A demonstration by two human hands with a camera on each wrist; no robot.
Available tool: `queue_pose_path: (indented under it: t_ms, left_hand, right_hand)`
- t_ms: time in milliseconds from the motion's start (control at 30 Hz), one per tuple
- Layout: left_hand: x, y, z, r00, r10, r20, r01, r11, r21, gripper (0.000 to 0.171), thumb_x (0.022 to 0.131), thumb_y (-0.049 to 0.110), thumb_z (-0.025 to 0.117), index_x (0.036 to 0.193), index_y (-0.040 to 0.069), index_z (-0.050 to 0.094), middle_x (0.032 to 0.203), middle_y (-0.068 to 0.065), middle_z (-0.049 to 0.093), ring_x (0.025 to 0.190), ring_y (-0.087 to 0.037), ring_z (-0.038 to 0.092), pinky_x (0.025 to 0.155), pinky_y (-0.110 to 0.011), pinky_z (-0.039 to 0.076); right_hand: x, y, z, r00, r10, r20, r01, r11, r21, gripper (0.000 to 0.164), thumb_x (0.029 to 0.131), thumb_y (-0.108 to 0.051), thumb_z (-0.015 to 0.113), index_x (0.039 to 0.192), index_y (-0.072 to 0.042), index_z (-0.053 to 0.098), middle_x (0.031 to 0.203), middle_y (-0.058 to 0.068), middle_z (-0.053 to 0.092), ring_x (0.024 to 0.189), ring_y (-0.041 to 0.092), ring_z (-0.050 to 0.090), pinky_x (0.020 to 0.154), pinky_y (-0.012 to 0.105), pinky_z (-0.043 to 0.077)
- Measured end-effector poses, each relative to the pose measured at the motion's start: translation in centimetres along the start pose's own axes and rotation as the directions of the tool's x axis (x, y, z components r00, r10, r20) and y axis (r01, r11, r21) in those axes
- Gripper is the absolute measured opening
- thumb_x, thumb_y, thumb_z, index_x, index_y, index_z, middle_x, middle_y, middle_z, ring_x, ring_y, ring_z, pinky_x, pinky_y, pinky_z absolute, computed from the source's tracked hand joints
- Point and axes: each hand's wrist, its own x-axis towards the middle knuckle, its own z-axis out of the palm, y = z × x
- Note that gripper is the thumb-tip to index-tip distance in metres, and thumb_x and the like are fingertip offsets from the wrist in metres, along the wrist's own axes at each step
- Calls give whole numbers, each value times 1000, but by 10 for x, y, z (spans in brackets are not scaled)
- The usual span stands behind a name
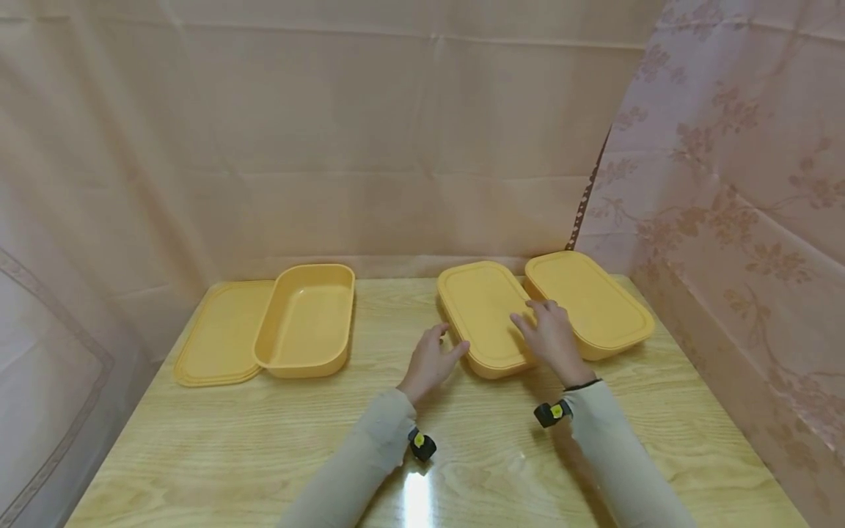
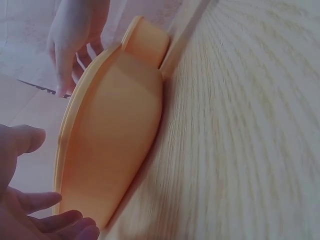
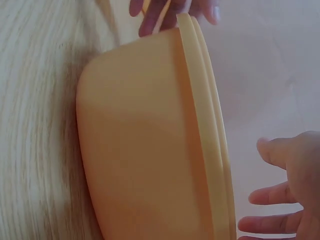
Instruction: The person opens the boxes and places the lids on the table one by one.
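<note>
A yellow lidded food container (image 1: 485, 312) stands on the wooden table between both hands. At its left side is the left hand (image 1: 432, 363), its fingers spread along the wall and rim; whether they touch cannot be told. Over the container's right edge hovers the right hand (image 1: 549, 339), thumb and fingers apart. In the right wrist view, a gap shows between that hand (image 3: 295, 185) and the lid rim (image 3: 207, 135). The lid (image 1: 488, 301) covers the container's top, so its inside is hidden. Just right of it stands a second lidded yellow container (image 1: 594, 297).
On the left, an uncovered yellow container (image 1: 306, 315) overlaps the edge of a flat yellow lid (image 1: 221, 334). Beige cloth (image 1: 396, 147) hangs behind the wooden table (image 1: 231, 447). A flowered curtain (image 1: 739, 242) runs along the right side.
</note>
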Motion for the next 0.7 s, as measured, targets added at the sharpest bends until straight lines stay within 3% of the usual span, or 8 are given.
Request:
queue_pose_path:
  t_ms: [267, 533, 700]
  left_hand:
    - [0, 2, 6, 998, -61, 20, 61, 998, -9, 73, 93, 41, 62, 145, -4, 37, 146, -26, 41, 136, -40, 42, 112, -51, 37]
    - [1, 3, 13, 993, -115, 39, 117, 991, -60, 84, 93, 42, 63, 151, -3, 24, 153, -26, 32, 141, -40, 36, 115, -51, 33]
    - [1, 4, 15, 991, -118, 67, 124, 988, -96, 84, 93, 43, 62, 152, -2, 23, 154, -25, 32, 139, -40, 38, 113, -50, 36]
  right_hand:
    - [-2, 9, -6, 997, 60, 51, -60, 998, 7, 59, 99, -36, 54, 137, 8, 47, 131, 35, 45, 120, 52, 43, 97, 61, 39]
    - [-6, 19, 2, 994, 81, 73, -84, 996, 37, 62, 99, -36, 54, 138, 10, 42, 129, 37, 44, 117, 52, 45, 95, 61, 41]
    - [-6, 25, 8, 987, 130, 97, -140, 985, 98, 68, 98, -38, 52, 144, 10, 33, 136, 38, 40, 125, 53, 42, 104, 62, 36]
